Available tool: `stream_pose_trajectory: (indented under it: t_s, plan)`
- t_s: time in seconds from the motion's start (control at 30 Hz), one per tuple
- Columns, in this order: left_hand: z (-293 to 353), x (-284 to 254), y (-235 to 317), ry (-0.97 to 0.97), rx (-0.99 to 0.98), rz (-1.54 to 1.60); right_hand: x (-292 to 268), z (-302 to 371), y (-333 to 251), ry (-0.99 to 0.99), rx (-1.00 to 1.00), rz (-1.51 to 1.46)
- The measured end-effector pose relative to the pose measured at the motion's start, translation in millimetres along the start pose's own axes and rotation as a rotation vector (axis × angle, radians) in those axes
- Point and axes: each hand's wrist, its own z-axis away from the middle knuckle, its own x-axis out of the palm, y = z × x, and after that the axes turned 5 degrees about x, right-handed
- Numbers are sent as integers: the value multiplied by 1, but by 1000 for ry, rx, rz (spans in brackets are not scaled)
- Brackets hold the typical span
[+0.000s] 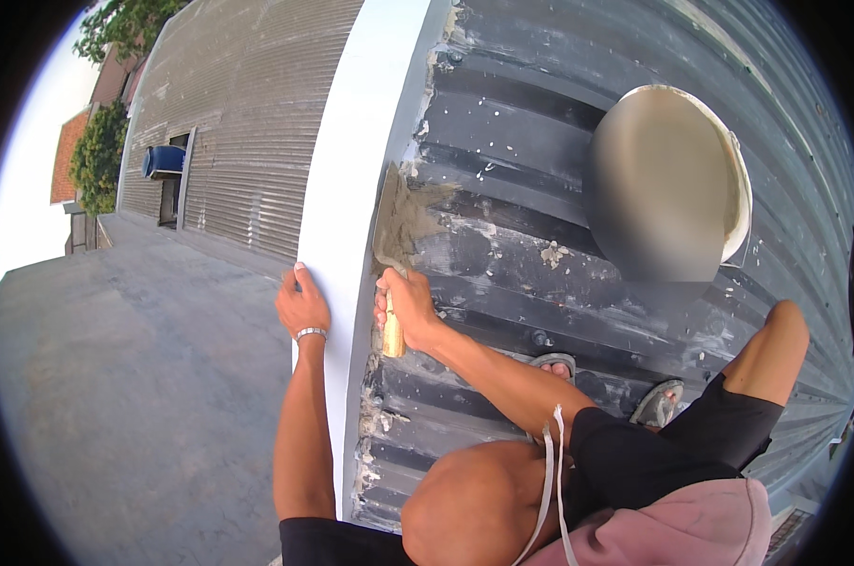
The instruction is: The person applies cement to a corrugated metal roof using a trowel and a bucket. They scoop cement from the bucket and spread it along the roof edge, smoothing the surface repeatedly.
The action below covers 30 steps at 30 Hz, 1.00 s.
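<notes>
My right hand [408, 304] is closed round the pale wooden handle of a trowel [395, 338]. The trowel's blade lies along the joint between the white wall [347, 179] and the dark corrugated metal roof [530, 141], against a patch of wet grey mortar [421, 215]. Over the outer edge of the white wall, my left hand [302, 304] curls its fingers, partly hidden; a metal bracelet is on that wrist. A round white bucket [742, 174] stands on the roof at the right, its inside badly blurred.
My sandalled feet [657, 406] rest on the roof ribs. Dried mortar crumbs [553, 254] lie between wall and bucket. Beyond the wall, lower down, are a grey surface [153, 377], a corrugated sheet roof [248, 123] and a blue barrel [165, 162].
</notes>
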Motion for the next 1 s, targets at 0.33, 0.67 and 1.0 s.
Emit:
stream_pose_trajectory:
  t_s: [0.33,0.67,1.0]
  plan:
    - [4,-8,8,-89,-56,-18,-2,4,11,52,-15,4]
    - [2,-4,2,-103,-45,-38,-5,21,28,42,-59,26]
    - [1,0,0,-36,-16,-24,-3,19,43,61,177,-105]
